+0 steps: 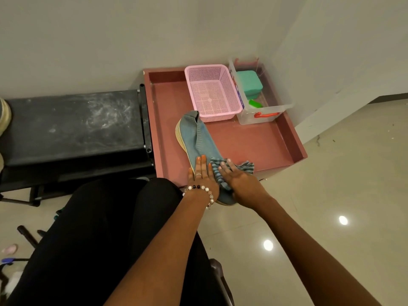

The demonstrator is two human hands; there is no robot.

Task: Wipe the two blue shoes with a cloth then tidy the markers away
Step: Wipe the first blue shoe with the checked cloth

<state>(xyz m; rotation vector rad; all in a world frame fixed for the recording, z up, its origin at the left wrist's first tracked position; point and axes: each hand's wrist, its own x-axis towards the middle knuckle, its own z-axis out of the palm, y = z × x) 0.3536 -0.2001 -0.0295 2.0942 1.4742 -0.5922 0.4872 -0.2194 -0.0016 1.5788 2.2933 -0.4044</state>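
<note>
One blue knit shoe [198, 138] with a pale yellow sole lies lengthwise on the low pink tray table [254, 142], its toe sticking out over the near edge. My left hand [202, 173] lies flat on the shoe's front part with straight fingers, holding it down. My right hand [238, 180] presses a striped grey-blue cloth [245, 166] against the shoe's right side, fingers spread over the cloth. No second blue shoe shows, and no markers can be made out.
A pink mesh basket [212, 91] and a clear plastic box [260, 115] with a teal container [249, 82] stand at the table's back. A black bench [72, 127] sits to the left. My legs in black fill the lower left; shiny floor lies right.
</note>
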